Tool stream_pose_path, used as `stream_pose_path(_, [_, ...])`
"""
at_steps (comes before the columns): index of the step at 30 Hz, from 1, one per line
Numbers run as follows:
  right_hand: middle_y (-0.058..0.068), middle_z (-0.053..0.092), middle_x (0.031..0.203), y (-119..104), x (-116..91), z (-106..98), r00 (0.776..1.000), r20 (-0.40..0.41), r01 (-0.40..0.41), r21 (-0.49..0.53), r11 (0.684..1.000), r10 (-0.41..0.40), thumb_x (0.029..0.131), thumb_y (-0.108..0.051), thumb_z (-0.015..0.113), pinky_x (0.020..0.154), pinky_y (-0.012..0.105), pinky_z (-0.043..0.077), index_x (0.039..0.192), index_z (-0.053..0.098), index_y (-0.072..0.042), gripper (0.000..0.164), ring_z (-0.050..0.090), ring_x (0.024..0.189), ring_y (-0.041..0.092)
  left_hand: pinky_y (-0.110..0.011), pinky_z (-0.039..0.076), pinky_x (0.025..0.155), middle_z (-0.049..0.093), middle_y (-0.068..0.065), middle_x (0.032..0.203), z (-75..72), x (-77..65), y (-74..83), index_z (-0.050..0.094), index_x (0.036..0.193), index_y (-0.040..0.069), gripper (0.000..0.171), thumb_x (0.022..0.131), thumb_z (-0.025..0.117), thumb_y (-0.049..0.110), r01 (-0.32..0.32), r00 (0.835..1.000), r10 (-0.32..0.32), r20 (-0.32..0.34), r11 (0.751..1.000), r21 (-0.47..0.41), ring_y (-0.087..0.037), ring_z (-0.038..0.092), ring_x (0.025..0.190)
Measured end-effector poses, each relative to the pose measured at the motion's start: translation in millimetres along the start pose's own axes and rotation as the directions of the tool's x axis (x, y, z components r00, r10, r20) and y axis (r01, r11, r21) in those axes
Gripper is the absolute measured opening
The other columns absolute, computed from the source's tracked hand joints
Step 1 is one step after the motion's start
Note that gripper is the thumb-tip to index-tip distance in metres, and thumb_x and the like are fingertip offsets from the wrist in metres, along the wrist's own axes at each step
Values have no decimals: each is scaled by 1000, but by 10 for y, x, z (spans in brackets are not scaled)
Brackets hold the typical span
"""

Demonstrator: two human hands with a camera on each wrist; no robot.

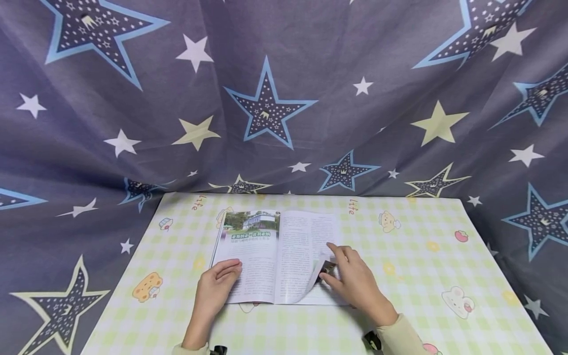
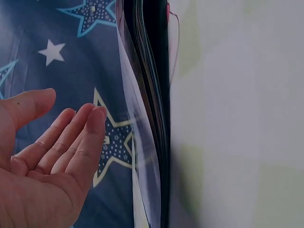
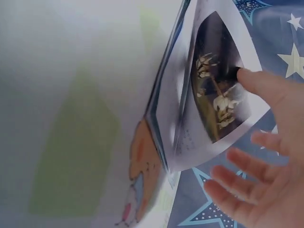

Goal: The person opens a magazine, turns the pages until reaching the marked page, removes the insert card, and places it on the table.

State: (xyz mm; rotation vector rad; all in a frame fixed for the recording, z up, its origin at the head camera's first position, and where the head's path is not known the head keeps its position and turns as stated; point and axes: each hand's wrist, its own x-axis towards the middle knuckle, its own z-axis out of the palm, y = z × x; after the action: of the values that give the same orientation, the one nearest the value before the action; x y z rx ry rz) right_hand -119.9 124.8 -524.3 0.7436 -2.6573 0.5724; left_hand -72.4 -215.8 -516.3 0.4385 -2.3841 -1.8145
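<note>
An open magazine [image 1: 293,256] lies on the table, its left page topped by a photo of a building among trees. My left hand [image 1: 217,283] is over the lower left page, overlapping its outer edge; in the left wrist view that hand [image 2: 57,161] holds nothing, its fingers together and loosely bent. On the right side, a page [image 3: 185,114] is lifted and curled at its lower corner, baring a dark photo of pale flowers [image 3: 218,90]. My right hand [image 1: 355,278] has its thumb [image 3: 256,83] against that photo, while the other fingers stand apart from it, loosely spread.
A green-and-white checked cloth with cartoon prints covers the table [image 1: 421,266]. Behind and at both sides hangs a dark curtain [image 1: 328,44] patterned with stars. Small black devices [image 1: 372,340] are worn at both wrists.
</note>
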Motion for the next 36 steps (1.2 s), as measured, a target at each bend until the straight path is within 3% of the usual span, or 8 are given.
stream_pose_path(3, [5,60,93,-13,5,19,998,-30,-51,-20,999,50,78,-42,86,54,31,49,142,51,-5,82,54,71,17,-16,55,82,73,-12,109,50,1,16,72,114,0,25,94,73,14,-5,1000,5,8,1000,-8,-20,71,100])
stream_pose_path(6, [3,66,91,-38,14,37,997,-29,-75,-6,997,75,79,-43,85,50,31,51,143,48,-4,83,60,66,15,-16,55,82,74,-11,108,98,-1,26,72,115,1,25,94,73,15,-15,1000,15,20,1000,-4,-20,71,100])
stream_pose_path(11, [12,70,112,-129,55,61,999,-28,-26,56,998,28,84,-38,83,69,42,61,147,43,-3,83,70,94,27,-18,55,83,74,-10,107,173,0,44,72,115,1,26,93,74,16,-38,998,38,42,999,-10,-20,71,99])
stream_pose_path(16, [12,65,127,-254,122,64,999,12,34,159,987,-37,88,-33,79,84,43,59,148,44,-5,75,64,112,28,-20,57,82,74,-9,107,247,2,98,72,116,0,29,93,74,17,-32,996,35,78,998,-47,-19,71,98])
stream_pose_path(21, [8,57,140,-356,160,75,995,89,28,262,965,-53,94,-31,73,100,42,52,149,44,-9,66,55,127,23,-26,59,80,72,-17,110,332,1,159,68,118,-6,32,93,73,14,-12,988,35,151,988,-153,-26,72,98])
stream_pose_path(25, [6,51,146,-392,176,91,989,129,32,304,952,-74,96,-30,70,108,39,44,149,44,-9,63,49,133,21,-30,60,80,70,-23,111,399,-21,181,66,119,-9,34,93,73,12,1,978,49,204,971,-238,-35,70,100])
stream_pose_path(29, [8,49,149,-419,187,106,983,158,39,332,942,-97,96,-30,69,111,39,41,149,44,-8,63,47,134,22,-32,60,80,71,-23,105,460,-38,197,64,120,-12,36,92,73,9,29,968,46,248,958,-287,-34,71,96])
stream_pose_path(36, [7,49,149,-444,197,132,977,172,66,332,941,-129,98,-32,66,111,38,41,149,43,-10,60,46,135,20,-32,61,76,72,-21,100,526,-54,189,64,121,-11,34,90,72,2,33,959,43,279,965,-259,-30,73,89])
